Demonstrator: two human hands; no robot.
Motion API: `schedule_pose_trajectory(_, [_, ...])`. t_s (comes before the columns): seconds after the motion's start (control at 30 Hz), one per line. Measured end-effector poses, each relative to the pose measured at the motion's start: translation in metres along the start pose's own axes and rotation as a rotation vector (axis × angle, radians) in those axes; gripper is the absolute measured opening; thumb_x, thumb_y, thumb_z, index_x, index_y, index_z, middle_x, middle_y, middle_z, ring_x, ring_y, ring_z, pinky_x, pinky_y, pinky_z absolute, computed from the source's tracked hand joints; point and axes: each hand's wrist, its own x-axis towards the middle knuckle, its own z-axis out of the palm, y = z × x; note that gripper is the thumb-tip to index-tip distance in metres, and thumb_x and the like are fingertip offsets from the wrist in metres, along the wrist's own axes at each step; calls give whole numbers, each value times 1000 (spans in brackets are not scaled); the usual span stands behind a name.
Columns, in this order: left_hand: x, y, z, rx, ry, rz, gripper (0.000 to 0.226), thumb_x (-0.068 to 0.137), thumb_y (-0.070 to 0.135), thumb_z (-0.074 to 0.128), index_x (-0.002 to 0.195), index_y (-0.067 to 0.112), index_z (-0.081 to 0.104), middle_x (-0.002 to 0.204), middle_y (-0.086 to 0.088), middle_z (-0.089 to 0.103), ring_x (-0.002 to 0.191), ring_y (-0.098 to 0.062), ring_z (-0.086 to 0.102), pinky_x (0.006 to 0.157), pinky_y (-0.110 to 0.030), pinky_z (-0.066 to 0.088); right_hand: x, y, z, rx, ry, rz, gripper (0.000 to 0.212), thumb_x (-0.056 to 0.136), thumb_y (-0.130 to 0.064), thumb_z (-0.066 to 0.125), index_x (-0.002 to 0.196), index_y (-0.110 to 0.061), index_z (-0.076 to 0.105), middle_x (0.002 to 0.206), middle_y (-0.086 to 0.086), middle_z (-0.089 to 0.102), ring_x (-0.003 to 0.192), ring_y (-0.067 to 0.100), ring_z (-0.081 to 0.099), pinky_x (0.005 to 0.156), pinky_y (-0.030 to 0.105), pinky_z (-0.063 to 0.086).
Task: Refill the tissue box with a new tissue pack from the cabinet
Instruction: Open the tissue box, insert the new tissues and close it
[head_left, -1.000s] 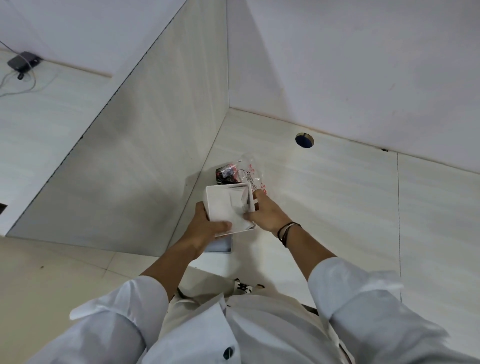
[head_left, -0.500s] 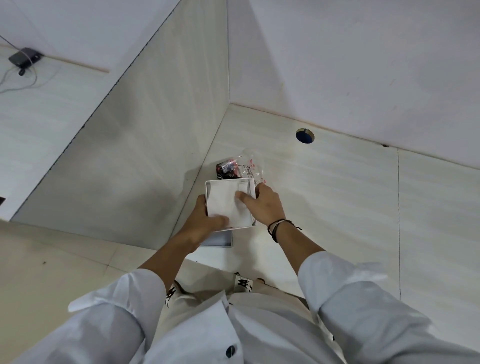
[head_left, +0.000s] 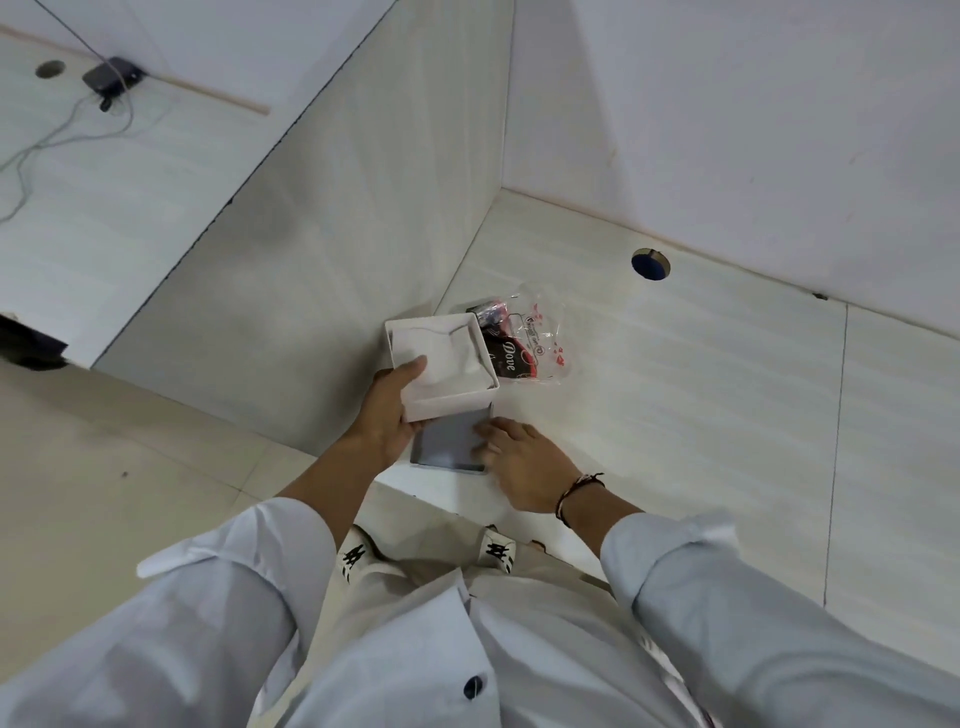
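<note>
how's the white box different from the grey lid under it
The white box is held off the desk in the left hand; the grey lid lies flat on the desk under the right hand's fingertips. The box is deep with tissues inside; the lid is thin. Both are squarish.

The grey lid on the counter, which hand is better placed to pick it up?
Right. The right hand already rests its fingertips on the grey lid, while the left hand is busy holding the white tissue box.
</note>
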Motion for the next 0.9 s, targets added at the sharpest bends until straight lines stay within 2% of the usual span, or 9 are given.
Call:
schedule_pose_trajectory(0.1, [0,0,-4,-13,-18,-25,48,97,31,68,140,12,59,121,-10,73,106,-27,70,81,-42,64,-3,4,-5,-181,-23,-134,20,80,-4,64,96,-14,72,119,11,71,115,36,65,94,46,57])
schedule_pose_trajectory(0.17, [-1,0,-5,9,-19,-44,53,96,36,69,143,15,57,131,-11,70,114,-30,68,90,-48,61,-3,14,-16,-257,-1,-238,23,85,-4,55,91,-16,73,109,7,72,112,33,67,100,46,54])
schedule_pose_trajectory(0.33, [3,3,-5,33,-17,-56,56,95,39,70,145,19,54,136,-10,67,113,-28,68,81,-45,63,-22,21,-50,2,26,-240,34,75,7,54,98,-14,68,103,6,68,98,28,61,89,37,53])
schedule_pose_trajectory(0.43, [9,3,-2,32,-7,-65,58,94,39,71,145,20,53,137,-10,66,113,-28,67,78,-45,63,-33,17,-76,228,102,-83,21,73,3,49,87,-9,60,85,4,61,79,19,51,72,30,44])
schedule_pose_trajectory(0.53, [15,-1,1,15,-1,-71,59,93,39,73,145,21,53,139,-10,65,114,-28,67,75,-43,64,-37,15,-88,514,234,139,18,73,3,40,76,-13,49,68,-15,46,66,-4,50,61,14,33])
schedule_pose_trajectory(0.7, [20,-11,3,27,-2,-66,54,93,37,73,140,21,50,139,-10,62,115,-28,65,77,-45,63,-37,28,-103,871,559,523,15,80,-7,36,70,-8,47,63,3,45,57,13,40,54,26,29])
schedule_pose_trajectory(0.77, [20,-16,4,58,-32,-69,54,95,39,71,140,21,48,139,-9,61,117,-27,64,78,-44,63,-35,32,-112,1010,663,631,26,91,-20,38,71,-3,42,67,7,44,61,17,41,58,28,32])
schedule_pose_trajectory(0.83, [18,-20,8,111,-69,-68,53,95,43,69,138,22,47,139,-9,60,120,-27,63,82,-45,64,-27,34,-123,1213,716,736,59,99,-51,44,79,4,38,74,10,43,68,20,44,65,32,36])
schedule_pose_trajectory(0.9, [17,-25,10,168,-118,-73,58,92,52,69,137,21,49,143,-12,58,123,-29,62,92,-50,62,-13,33,-131,1430,685,818,72,90,-71,56,76,-3,37,76,9,47,71,23,50,69,35,43])
